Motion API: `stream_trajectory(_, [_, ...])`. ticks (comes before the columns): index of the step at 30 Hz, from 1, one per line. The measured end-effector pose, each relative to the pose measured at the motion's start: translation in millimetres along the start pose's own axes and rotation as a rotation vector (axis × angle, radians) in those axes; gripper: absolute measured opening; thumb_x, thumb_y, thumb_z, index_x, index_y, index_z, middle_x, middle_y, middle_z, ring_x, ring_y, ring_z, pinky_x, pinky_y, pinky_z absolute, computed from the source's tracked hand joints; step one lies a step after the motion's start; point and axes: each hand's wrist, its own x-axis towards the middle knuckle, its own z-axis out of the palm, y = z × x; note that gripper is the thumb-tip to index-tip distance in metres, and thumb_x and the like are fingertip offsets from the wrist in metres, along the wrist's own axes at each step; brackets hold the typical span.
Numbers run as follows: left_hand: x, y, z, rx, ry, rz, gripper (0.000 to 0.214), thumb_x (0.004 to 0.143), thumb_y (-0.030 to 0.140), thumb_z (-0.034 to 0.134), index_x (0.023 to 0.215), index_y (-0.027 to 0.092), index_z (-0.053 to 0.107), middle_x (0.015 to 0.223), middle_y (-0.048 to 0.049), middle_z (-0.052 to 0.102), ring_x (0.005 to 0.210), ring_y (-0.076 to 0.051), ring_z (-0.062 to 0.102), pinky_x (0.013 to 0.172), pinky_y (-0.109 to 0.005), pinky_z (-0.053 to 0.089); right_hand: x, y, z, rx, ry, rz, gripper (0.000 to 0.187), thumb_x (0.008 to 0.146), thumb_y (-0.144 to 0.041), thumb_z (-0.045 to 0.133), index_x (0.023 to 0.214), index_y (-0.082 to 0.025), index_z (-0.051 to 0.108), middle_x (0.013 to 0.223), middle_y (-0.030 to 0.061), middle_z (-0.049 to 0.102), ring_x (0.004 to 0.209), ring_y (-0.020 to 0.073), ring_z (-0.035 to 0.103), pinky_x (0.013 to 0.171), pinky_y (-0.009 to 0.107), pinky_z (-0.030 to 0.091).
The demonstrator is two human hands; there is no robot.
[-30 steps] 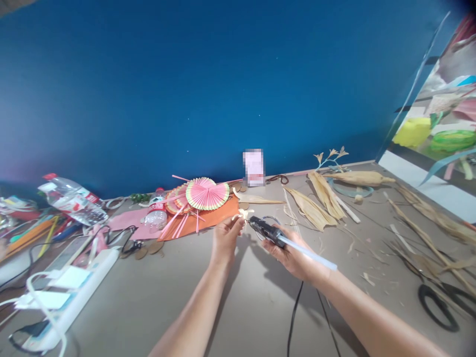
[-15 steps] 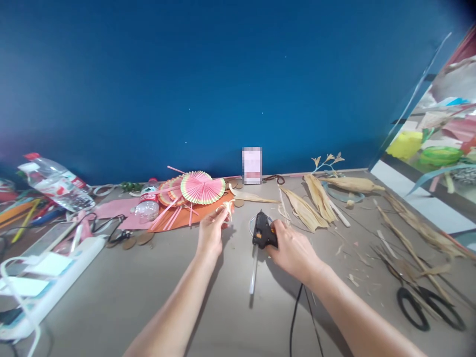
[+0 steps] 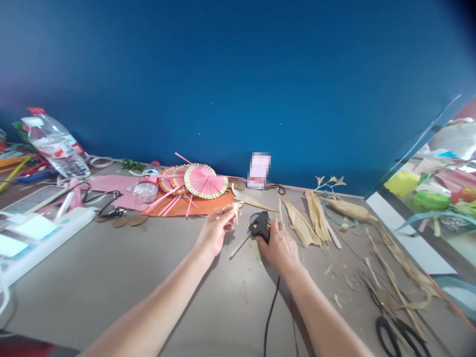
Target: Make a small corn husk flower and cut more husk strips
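In the head view, my left hand (image 3: pixel 214 229) pinches a small pale flower of what looks like dried corn husk (image 3: pixel 237 209) by its base, petals outward. A short way to the right, my right hand (image 3: pixel 279 248) is wrapped round the handle of a black hot glue gun (image 3: pixel 260 225). A clear glue stick (image 3: pixel 240 245) juts from the gun toward the lower left, and the black cord runs down below my wrist. Flower and gun are apart. Dried husk pieces (image 3: pixel 300 220) lie just right of the gun; its nozzle is hard to make out.
Pink paper fans (image 3: pixel 206 181) rest on orange paper (image 3: pixel 219 204) at the back. On the left are plastic bottles (image 3: pixel 59 148) and a white power strip (image 3: pixel 48 243). Black-handled scissors (image 3: pixel 388 337) lie front right among husk strips. A blue wall (image 3: pixel 238 89) closes off the back.
The glue gun has turned, so its glue stick now points lower left instead of straight down. My right hand has moved slightly left, nearer the left one. The camera view has shifted and tilted.
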Motion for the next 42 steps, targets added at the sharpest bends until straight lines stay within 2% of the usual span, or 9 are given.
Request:
stream_trajectory(3, [0, 2, -0.3, -0.041, -0.013, -0.012, 0.023, 0.061, 0.033, 0.067, 0.057, 0.012, 0.058, 0.066, -0.0015, 0.058, 0.055, -0.005, 0.045, 0.046, -0.016, 0.031, -3, 2, -5, 0.026, 0.008, -0.027, 0.038, 0.075, -0.032, 0.051, 0.107, -0.013, 0.045, 0.095, 0.0117, 0.052, 0.087, 0.0252, 0.054, 0.065, 0.031, 0.041])
stream_trajectory(6, [-1, 2, -0.5, -0.090, -0.031, -0.038, 0.023, 0.062, 0.033, 0.067, 0.058, 0.012, 0.058, 0.067, -0.0015, 0.057, 0.056, -0.005, 0.045, 0.047, -0.015, 0.032, -7, -1, -26, 0.081, 0.095, -0.098, 0.043, 0.075, -0.031, 0.052, 0.113, -0.013, 0.044, 0.097, 0.0124, 0.052, 0.091, 0.0260, 0.052, 0.071, 0.034, 0.042])
stream_trajectory(8, [-3, 2, 0.6, -0.117, -0.053, -0.040, 0.021, 0.062, 0.032, 0.067, 0.060, 0.013, 0.059, 0.066, -0.0009, 0.057, 0.055, -0.005, 0.045, 0.047, -0.015, 0.032, -7, -7, -44, 0.222, 0.171, -0.179, 0.034, 0.078, -0.028, 0.048, 0.110, -0.015, 0.048, 0.098, 0.0112, 0.053, 0.091, 0.0232, 0.052, 0.076, 0.033, 0.041])
stream_trajectory(11, [-8, 3, 4.6, -0.109, -0.119, -0.007, 0.019, 0.063, 0.032, 0.067, 0.061, 0.013, 0.061, 0.065, -0.0014, 0.057, 0.053, -0.005, 0.044, 0.048, -0.015, 0.032, -5, -18, -59, 0.558, 0.140, -0.240, 0.020, 0.082, -0.025, 0.042, 0.091, -0.018, 0.058, 0.086, 0.0064, 0.060, 0.076, 0.0166, 0.055, 0.068, 0.028, 0.043])
stream_trajectory(15, [-15, 2, 11.4, -0.035, -0.180, 0.009, 0.021, 0.063, 0.034, 0.067, 0.064, 0.013, 0.065, 0.061, -0.0023, 0.058, 0.050, -0.006, 0.044, 0.048, -0.018, 0.034, 1, -28, -49, 0.918, 0.078, -0.085, 0.017, 0.077, -0.028, 0.050, 0.084, -0.015, 0.060, 0.074, 0.0039, 0.063, 0.064, 0.0141, 0.055, 0.061, 0.027, 0.045])
stream_trajectory(19, [-19, -4, 16.0, -0.001, -0.194, 0.123, 0.020, 0.061, 0.034, 0.068, 0.059, 0.014, 0.065, 0.055, -0.0009, 0.055, 0.051, -0.008, 0.044, 0.050, -0.020, 0.035, 1, -31, -31, 1.110, 0.133, -0.045, 0.015, 0.075, -0.030, 0.055, 0.077, -0.015, 0.059, 0.071, 0.0021, 0.060, 0.064, 0.0132, 0.054, 0.064, 0.027, 0.045])
stream_trajectory(24, [-21, -7, 17.9, 0.049, -0.148, 0.168, 0.021, 0.060, 0.035, 0.068, 0.060, 0.014, 0.066, 0.056, -0.0014, 0.056, 0.051, -0.009, 0.043, 0.049, -0.021, 0.035, -3, -30, -25, 1.181, 0.139, -0.043, 0.012, 0.075, -0.028, 0.056, 0.077, -0.016, 0.057, 0.069, 0.0004, 0.056, 0.065, 0.0119, 0.052, 0.063, 0.026, 0.043])
stream_trajectory(35, [-28, -5, 18.3, 0.172, -0.164, 0.266, 0.018, 0.062, 0.034, 0.066, 0.064, 0.016, 0.070, 0.069, -0.0058, 0.060, 0.063, -0.016, 0.051, 0.059, -0.025, 0.041, -9, -30, -24, 1.178, 0.168, -0.094, 0.011, 0.077, -0.029, 0.053, 0.076, -0.017, 0.054, 0.071, 0.0001, 0.054, 0.065, 0.0117, 0.050, 0.062, 0.025, 0.043])
stream_trajectory(42, [-30, -7, 14.9, 0.340, -0.177, 0.445, 0.015, 0.070, 0.027, 0.059, 0.068, 0.018, 0.070, 0.076, -0.0070, 0.061, 0.070, -0.017, 0.055, 0.064, -0.025, 0.042, -13, -32, -28, 1.095, 0.230, -0.127, 0.011, 0.077, -0.028, 0.053, 0.073, -0.018, 0.052, 0.069, -0.0007, 0.051, 0.063, 0.0114, 0.046, 0.059, 0.024, 0.039])
